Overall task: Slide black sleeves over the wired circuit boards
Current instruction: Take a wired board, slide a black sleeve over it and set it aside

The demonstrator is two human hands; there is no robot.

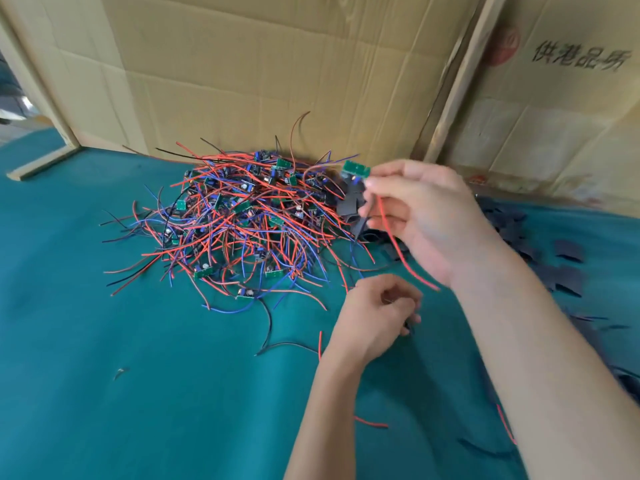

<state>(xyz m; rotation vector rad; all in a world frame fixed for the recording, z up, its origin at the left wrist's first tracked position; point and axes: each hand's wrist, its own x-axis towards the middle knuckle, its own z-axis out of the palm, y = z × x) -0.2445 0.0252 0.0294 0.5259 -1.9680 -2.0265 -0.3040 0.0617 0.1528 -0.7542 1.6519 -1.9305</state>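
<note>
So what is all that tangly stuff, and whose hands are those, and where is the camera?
The camera sits on a person's head, looking down, so the two bare hands are theirs. On the green table cover lies a big pile of wired circuit boards: little green boards with red, blue and black wires. Flat black sleeves lie scattered on the right. The right hand pinches one green circuit board up in the air, its red wire dangling down. The left hand is curled around something small and dark; it is too blurry to say what. Cardboard stands behind the pile.
</note>
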